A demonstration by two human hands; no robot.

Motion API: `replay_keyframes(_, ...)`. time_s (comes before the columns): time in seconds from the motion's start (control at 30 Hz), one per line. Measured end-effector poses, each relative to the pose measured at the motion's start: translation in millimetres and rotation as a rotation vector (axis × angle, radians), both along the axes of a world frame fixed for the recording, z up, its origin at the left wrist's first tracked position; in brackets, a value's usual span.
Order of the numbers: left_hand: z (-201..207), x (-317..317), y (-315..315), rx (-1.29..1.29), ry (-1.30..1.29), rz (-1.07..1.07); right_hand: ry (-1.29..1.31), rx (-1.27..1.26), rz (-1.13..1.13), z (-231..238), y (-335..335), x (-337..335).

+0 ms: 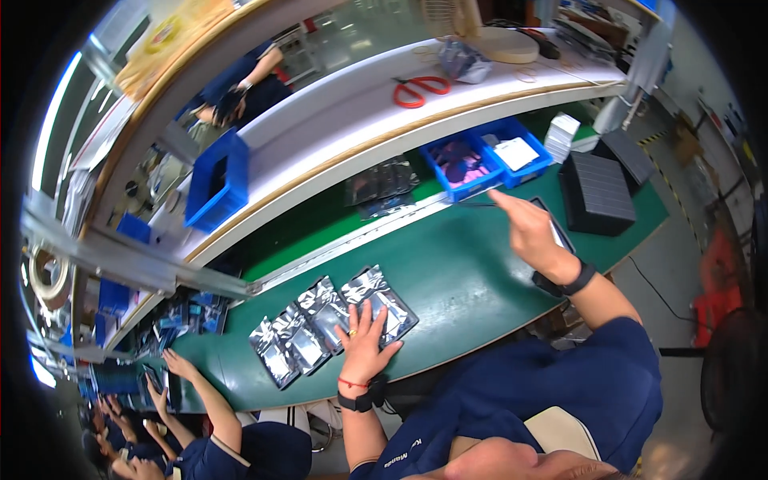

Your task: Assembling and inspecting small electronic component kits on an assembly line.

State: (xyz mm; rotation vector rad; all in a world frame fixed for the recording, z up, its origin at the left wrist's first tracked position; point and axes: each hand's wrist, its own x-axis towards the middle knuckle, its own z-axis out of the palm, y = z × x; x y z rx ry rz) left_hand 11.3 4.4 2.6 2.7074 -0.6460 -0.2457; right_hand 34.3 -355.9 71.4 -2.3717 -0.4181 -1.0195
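In the head view, 4 silver pouches [330, 318] are lying in a slanting row on the green counter [472, 280], near its front edge. Their sides are sitting very close, and the 3 on the left are seeming to overlap. The left grip [366, 350] is standing wide, its fingers spreading flat over the near left part of the rightmost pouch [398, 314] and pinching nothing. Here the likeliest trouble is sliding: the film is looking slick, so a sideways push from that palm could be shoving this pouch into its neighbour and skewing the row. Pressing hard could also be creasing the film, and a pull toward the body could be bringing a pouch over the front edge.

The right grip [534, 234] is hovering blurred at the right, its fingers lying together and its thumb hiding; whether it is holding anything, I am not able to tell. A dark-framed flat item [562, 232] is showing just behind it, partly hidden, and its contact with the hand is staying unclear. A hasty sweep here could be knocking that item, or catching the front wall of the blue bin [478, 185] near the fingertips and jolting the small purple and pink pieces inside. Swinging the wrist outward could be bumping the black ribbed block [598, 196], which is standing close by on the right.
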Motion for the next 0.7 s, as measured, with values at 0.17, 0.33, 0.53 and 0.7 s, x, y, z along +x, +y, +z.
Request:
replay_keyframes(0.17, 1, 4, -8, -0.004, 0.044, -0.015, -0.063, -0.248, -0.249, -50, -79, -62)
replay_keyframes(0.33, 1, 3, -9, -0.006, 0.058, 0.007, 0.375, -0.223, -0.099, -87, -102, -94)
replay_keyframes(0.53, -1, -2, -1, -0.036, 0.027, 0.002, 0.601, -0.215, 0.044, -78, -83, -78)
replay_keyframes(0.7, -4, -3, 3, -0.037, 0.016, 0.051, 0.676, -0.273, 0.248, -77, -38, -54)
